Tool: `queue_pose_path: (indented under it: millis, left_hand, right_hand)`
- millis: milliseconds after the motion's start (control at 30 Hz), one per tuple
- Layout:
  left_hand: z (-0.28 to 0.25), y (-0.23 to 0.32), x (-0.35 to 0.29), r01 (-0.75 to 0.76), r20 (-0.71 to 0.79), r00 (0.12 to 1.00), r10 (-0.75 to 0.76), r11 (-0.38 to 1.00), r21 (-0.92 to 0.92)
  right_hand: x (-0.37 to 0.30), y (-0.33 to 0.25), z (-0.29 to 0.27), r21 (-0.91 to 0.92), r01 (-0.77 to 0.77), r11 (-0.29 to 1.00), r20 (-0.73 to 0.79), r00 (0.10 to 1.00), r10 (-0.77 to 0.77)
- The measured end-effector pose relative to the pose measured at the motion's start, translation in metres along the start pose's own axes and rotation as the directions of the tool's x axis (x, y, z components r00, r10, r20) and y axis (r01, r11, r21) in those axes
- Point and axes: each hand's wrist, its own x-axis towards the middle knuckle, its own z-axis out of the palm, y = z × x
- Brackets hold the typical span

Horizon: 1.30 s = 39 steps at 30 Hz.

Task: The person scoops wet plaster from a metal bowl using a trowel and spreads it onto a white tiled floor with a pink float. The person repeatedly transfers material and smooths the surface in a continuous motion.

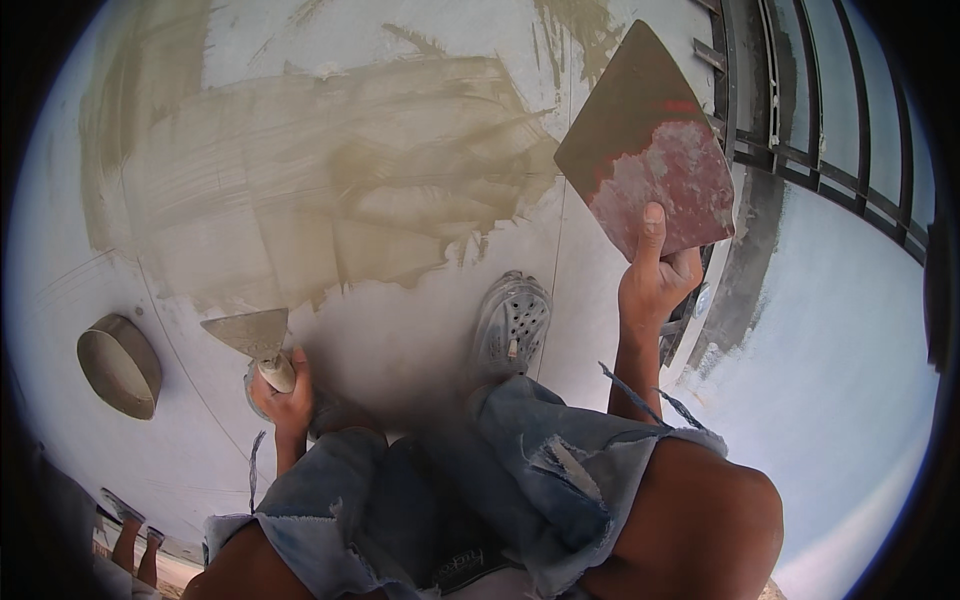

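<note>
My left hand (286,398) is closed round the handle of a putty knife (250,332), its wide, flared blade pointing away from me and coated in grey-green paste. On the right, my right hand (655,275) grips the near corner of a flat reddish board (672,170), thumb on top and fingers mostly hidden beneath. Olive-brown paste covers the board's far left part; the rest is bare and stained. Ahead of me, a broad smeared patch of olive-beige paste (330,170) spreads over a pale surface, with streaks and ridges in it.
A round, paste-stained tub (120,367) sits at the left. Between my hands is a grey clog (513,325) on my foot. A dark metal railing (815,110) runs along the upper right. Another person's legs (135,545) show at the lower left.
</note>
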Motion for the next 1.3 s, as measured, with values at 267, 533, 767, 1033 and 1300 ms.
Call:
queue_pose_path:
  millis: [267,533,767,1033,1300]
  left_hand:
    - [0.004,0.012,0.0,-0.014,-0.01,1.0,0.014,1.0,0.01]
    - [0.005,0.013,0.001,-0.004,-0.004,1.0,0.004,1.0,-0.002]
    - [0.005,0.008,0.0,0.026,-0.032,0.999,-0.026,1.0,0.0]
    - [0.004,0.007,0.003,-0.006,0.002,1.0,0.006,0.999,0.038]
    - [0.005,0.017,0.002,-0.023,-0.017,1.0,0.023,1.0,0.02]
  right_hand:
    - [0.006,0.0,0.002,-0.054,0.003,0.999,-0.051,0.999,-0.006]
    - [0.047,0.0,-0.024,-0.257,0.035,0.966,-0.078,0.995,-0.057]
    - [0.067,0.052,-0.045,-0.239,-0.078,0.968,0.066,0.993,0.096]
    - [0.082,0.09,-0.041,-0.156,-0.178,0.972,0.244,0.946,0.213]
    - [0.08,0.083,-0.029,-0.073,-0.231,0.97,0.382,0.892,0.241]
